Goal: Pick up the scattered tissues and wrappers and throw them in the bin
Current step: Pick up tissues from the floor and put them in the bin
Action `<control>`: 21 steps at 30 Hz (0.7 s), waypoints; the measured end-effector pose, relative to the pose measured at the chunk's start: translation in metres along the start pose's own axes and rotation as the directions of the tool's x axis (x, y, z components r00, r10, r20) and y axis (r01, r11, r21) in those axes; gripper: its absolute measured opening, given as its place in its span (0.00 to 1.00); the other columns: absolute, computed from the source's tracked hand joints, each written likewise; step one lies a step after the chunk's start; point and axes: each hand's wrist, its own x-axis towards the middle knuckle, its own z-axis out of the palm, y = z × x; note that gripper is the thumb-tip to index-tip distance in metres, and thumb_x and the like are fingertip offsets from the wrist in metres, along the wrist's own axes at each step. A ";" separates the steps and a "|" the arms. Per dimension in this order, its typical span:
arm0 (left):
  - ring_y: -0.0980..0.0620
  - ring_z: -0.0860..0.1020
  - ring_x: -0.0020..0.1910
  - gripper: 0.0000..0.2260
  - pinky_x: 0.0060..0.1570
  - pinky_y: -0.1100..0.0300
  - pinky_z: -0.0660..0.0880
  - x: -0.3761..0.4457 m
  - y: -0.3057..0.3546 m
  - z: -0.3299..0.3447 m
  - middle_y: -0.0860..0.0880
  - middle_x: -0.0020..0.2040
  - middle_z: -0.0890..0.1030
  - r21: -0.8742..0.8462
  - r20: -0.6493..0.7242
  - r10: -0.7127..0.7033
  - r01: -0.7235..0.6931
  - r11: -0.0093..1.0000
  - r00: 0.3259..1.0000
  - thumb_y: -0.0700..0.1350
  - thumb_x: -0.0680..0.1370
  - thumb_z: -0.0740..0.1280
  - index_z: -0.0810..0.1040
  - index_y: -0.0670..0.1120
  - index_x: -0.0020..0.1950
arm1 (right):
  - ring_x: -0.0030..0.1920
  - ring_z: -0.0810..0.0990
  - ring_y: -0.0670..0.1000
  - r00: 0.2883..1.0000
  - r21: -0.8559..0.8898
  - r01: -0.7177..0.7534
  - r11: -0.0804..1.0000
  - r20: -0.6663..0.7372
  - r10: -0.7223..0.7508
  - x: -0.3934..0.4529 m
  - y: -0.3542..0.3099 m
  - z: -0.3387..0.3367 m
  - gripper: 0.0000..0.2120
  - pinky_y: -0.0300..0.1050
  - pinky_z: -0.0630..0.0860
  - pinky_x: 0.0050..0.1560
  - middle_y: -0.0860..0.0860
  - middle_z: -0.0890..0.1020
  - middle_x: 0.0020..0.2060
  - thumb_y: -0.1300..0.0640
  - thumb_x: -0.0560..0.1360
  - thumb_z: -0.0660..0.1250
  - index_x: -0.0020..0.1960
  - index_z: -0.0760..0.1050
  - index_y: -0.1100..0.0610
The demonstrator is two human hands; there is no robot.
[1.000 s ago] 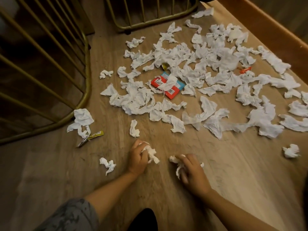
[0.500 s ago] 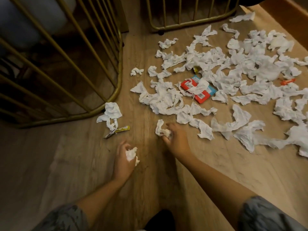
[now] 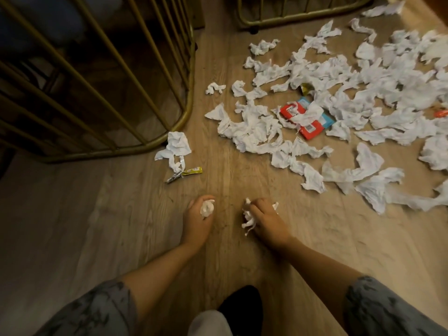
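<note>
Both of my hands rest low on the wooden floor, near the middle of the view. My left hand (image 3: 196, 220) is closed around a small white tissue ball (image 3: 207, 209). My right hand (image 3: 264, 220) clutches crumpled white tissue (image 3: 248, 218) that sticks out to its left. Several torn white tissues (image 3: 257, 132) lie scattered ahead and to the right. Among them is a red and blue wrapper (image 3: 309, 128). A yellow wrapper (image 3: 192, 170) lies beside a loose tissue (image 3: 178, 145) ahead of my left hand. No bin is in view.
A gold metal frame with slanted bars (image 3: 186, 112) curves across the left. A second gold frame (image 3: 303, 14) stands at the top. An orange scrap (image 3: 441, 113) lies at the far right edge. Bare floor (image 3: 72, 214) lies to the left of my hands.
My right hand has drawn back from the tissue ahead, now holding it with the rest. My left hand kept its tissue ball. The camera has shifted so the pile sits further right.
</note>
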 end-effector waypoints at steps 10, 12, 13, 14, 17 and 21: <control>0.56 0.77 0.32 0.22 0.34 0.59 0.73 0.061 0.153 0.032 0.52 0.32 0.80 -0.266 0.012 0.015 -0.011 0.964 1.000 0.67 0.69 0.69 0.76 0.48 0.35 | 0.54 0.78 0.52 0.875 0.074 -0.144 0.987 -0.456 0.162 0.013 -0.013 -0.131 0.19 0.42 0.76 0.52 0.54 0.80 0.53 0.62 0.69 0.77 0.58 0.80 0.56; 0.59 0.75 0.29 0.27 0.33 0.61 0.70 0.062 0.193 0.038 0.53 0.29 0.76 -0.330 0.028 0.085 -0.071 0.941 0.996 0.70 0.72 0.59 0.73 0.46 0.32 | 0.50 0.79 0.53 0.827 0.024 -0.133 0.991 -0.548 0.124 0.005 -0.009 -0.170 0.19 0.40 0.75 0.47 0.55 0.81 0.50 0.67 0.67 0.76 0.56 0.82 0.57; 0.61 0.71 0.26 0.25 0.31 0.63 0.66 0.062 0.214 0.043 0.56 0.27 0.71 -0.365 0.045 0.126 -0.101 0.926 0.991 0.66 0.77 0.55 0.67 0.48 0.30 | 0.48 0.79 0.52 0.800 -0.007 -0.138 0.990 -0.591 0.107 0.000 -0.005 -0.189 0.21 0.37 0.72 0.44 0.55 0.81 0.47 0.71 0.65 0.75 0.55 0.82 0.57; 0.63 0.69 0.24 0.21 0.28 0.67 0.63 0.060 0.234 0.050 0.57 0.27 0.65 -0.382 0.056 0.154 -0.122 0.916 0.986 0.59 0.81 0.52 0.62 0.52 0.31 | 0.46 0.78 0.51 0.773 -0.028 -0.151 0.988 -0.626 0.100 -0.006 -0.003 -0.209 0.23 0.35 0.69 0.41 0.55 0.80 0.45 0.74 0.62 0.74 0.54 0.83 0.57; 0.69 0.69 0.28 0.18 0.31 0.77 0.63 0.050 0.295 0.074 0.57 0.33 0.61 -0.411 0.093 0.193 -0.139 0.901 0.977 0.49 0.85 0.48 0.58 0.58 0.35 | 0.41 0.75 0.46 0.680 -0.068 -0.198 0.978 -0.728 0.087 -0.036 -0.004 -0.267 0.19 0.35 0.71 0.37 0.52 0.79 0.41 0.72 0.63 0.78 0.50 0.83 0.57; 0.46 0.71 0.31 0.24 0.36 0.57 0.67 0.028 0.368 0.112 0.37 0.31 0.71 -0.482 0.282 0.402 -0.234 0.844 0.871 0.58 0.80 0.55 0.73 0.39 0.36 | 0.39 0.79 0.48 0.409 0.030 -0.175 0.984 -0.907 0.101 -0.096 -0.029 -0.327 0.14 0.42 0.73 0.40 0.49 0.81 0.36 0.45 0.71 0.75 0.39 0.81 0.56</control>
